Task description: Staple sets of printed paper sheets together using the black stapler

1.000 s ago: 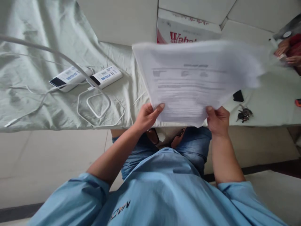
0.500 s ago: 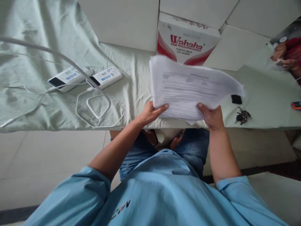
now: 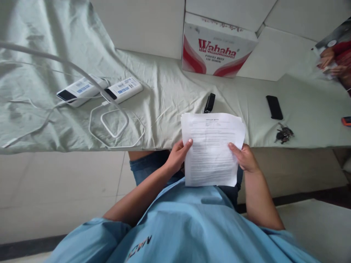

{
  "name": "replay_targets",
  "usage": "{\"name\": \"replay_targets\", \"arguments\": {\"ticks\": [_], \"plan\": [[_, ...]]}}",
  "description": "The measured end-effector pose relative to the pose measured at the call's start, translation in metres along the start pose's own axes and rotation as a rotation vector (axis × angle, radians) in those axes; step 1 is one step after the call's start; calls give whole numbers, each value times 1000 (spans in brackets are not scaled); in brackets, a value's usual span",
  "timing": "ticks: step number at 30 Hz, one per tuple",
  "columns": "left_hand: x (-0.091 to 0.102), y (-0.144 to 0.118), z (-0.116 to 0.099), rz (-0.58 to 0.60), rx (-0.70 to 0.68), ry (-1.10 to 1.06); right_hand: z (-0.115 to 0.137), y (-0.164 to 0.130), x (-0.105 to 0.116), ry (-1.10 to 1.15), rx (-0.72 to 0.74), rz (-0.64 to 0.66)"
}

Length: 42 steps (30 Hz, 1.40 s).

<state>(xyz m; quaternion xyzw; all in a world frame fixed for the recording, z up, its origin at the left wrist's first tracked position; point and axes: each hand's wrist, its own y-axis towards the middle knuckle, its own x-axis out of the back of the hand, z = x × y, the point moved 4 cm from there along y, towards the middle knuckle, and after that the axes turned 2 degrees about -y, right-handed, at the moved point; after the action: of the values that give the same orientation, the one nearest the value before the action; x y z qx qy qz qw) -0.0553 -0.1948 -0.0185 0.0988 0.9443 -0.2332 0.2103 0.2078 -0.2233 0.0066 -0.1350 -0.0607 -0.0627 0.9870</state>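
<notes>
I hold a stack of printed white papers (image 3: 211, 146) upright in front of me, at the near edge of a table covered in pale green cloth (image 3: 164, 91). My left hand (image 3: 177, 157) grips the stack's left edge, thumb on the front page. My right hand (image 3: 245, 157) grips its right edge the same way. The papers' top reaches over the table edge; their bottom hangs above my lap. A small black device (image 3: 210, 102) lies on the cloth just beyond the papers.
Two white power banks (image 3: 100, 89) with coiled white cables (image 3: 115, 124) lie at the left. A red-and-white Wahaha carton (image 3: 216, 47) stands behind the table. A black phone (image 3: 274, 107) and keys (image 3: 283, 133) lie at the right. Another person's hands (image 3: 329, 60) show at the far right.
I have brought the papers down and toward me, from raised over the table to low at its edge. The carton, the black device and the phone have come into full view.
</notes>
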Motion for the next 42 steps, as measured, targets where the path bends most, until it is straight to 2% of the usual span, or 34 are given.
{"name": "replay_targets", "arguments": {"ticks": [4, 7, 13, 16, 17, 19, 21, 22, 23, 26, 29, 32, 42], "plan": [[-6, 9, -17, -11, -67, -39, -2, -3, 1, -57, 9, 57], [-11, 11, -15, 17, -28, -27, 1, 1, 6, -54, 50, 17], [-21, 7, -9, 180, 41, -6, 20, 12, 16, 25, 164, -85], [-23, 12, -13, 153, 18, -1, 34, 21, 15, -92, 234, -77], [-23, 14, -15, 128, 1, 3, 40, 25, 16, -151, 271, -110], [-22, 18, -18, 86, -26, 27, 60, 31, 19, -293, 400, -262], [-21, 21, -19, 69, -35, 55, 88, 33, 17, -460, 594, -422], [-21, 22, -19, 68, -30, 64, 103, 33, 11, -541, 692, -437], [-21, 22, -18, 69, -23, 68, 116, 33, 1, -618, 776, -397], [-23, 22, -17, 82, -12, 65, 142, 34, -41, -806, 913, -133], [-27, 23, -19, 102, -32, 68, 146, 38, -80, -933, 941, 77], [-29, 24, -24, 120, -57, 93, 141, 44, -99, -958, 936, 216], [-23, 26, -36, 108, -159, 229, 152, 52, -95, -848, 977, 119]]}}
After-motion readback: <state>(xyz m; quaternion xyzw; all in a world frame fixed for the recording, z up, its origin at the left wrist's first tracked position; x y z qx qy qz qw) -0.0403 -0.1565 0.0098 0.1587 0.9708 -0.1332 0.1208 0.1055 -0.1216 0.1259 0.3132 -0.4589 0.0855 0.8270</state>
